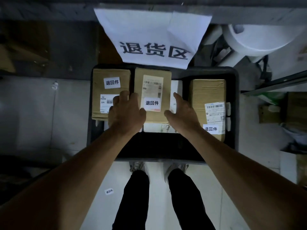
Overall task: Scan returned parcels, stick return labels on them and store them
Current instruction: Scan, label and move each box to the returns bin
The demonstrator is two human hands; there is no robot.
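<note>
A black bin [233,90] on the floor holds three cardboard parcels, each with a white return label. The middle parcel [139,83] carries a shipping label and a return label [152,103], and lies on a white flat parcel [156,128]. My left hand [126,112] grips the middle parcel's left edge, fingers curled down beside it and thumb on top. My right hand [181,112] lies along its right side with straight fingers, thumb touching the near right corner. The left parcel [108,73] and right parcel [207,90] flank it.
A white paper sign [154,30] with large black characters hangs over the bin's far edge. A big white roll [255,39] and clutter stand at the back right. A loose return label [109,191] lies on the floor by my feet [137,165].
</note>
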